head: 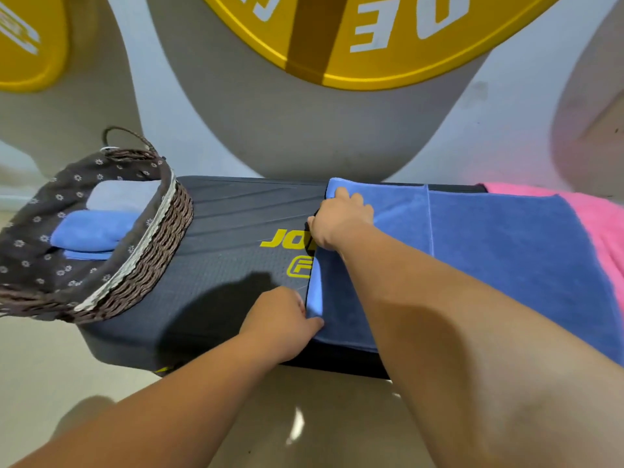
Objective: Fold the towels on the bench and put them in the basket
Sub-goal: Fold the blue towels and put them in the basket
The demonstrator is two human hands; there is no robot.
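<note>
A blue towel lies spread flat over the right half of the dark bench. My left hand pinches its near left corner at the bench's front. My right hand grips the far part of the same left edge, near the back corner. A pink towel lies under the blue one at the far right. The wicker basket with a dark flowered lining stands on the bench's left end. Inside it lie a folded blue towel and a folded pale grey one.
A wall with large grey and yellow round shapes rises right behind the bench. Pale floor runs in front of the bench and below my arms. The bench's middle shows yellow lettering.
</note>
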